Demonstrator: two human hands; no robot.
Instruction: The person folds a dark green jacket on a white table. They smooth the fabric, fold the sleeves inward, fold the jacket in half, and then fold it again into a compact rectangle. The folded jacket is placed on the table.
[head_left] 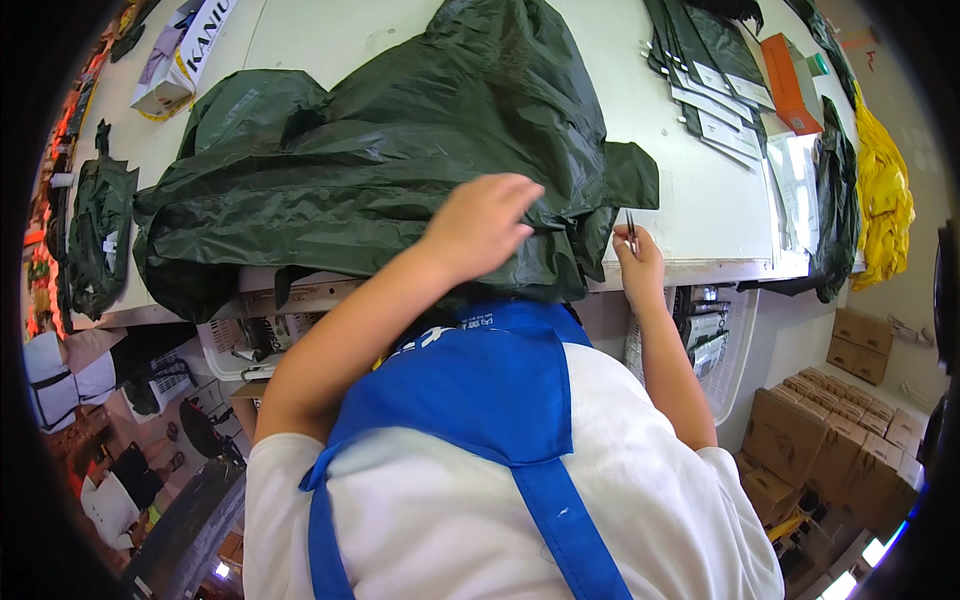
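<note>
A dark green, shiny waterproof garment [400, 150] lies bunched and creased across the white table, its near folds reaching the front edge. Over its right part is my left hand [484, 228], thumb apart from the fingers and nothing seen between them. My right hand [642, 268] is at the table's front edge, beside a narrow green end of the garment. It is closed round small dark thread snips [631, 232], whose two thin blades point away from me. The lower part of the snips is hidden in my fingers.
Flat dark packets with white labels [715, 105] and an orange box [790, 85] lie at the far right. Yellow material [880, 195] hangs beyond. A white carton [180, 70] stands far left. Under the table are plastic baskets [735, 350]; cardboard boxes [785, 435] are stacked lower right.
</note>
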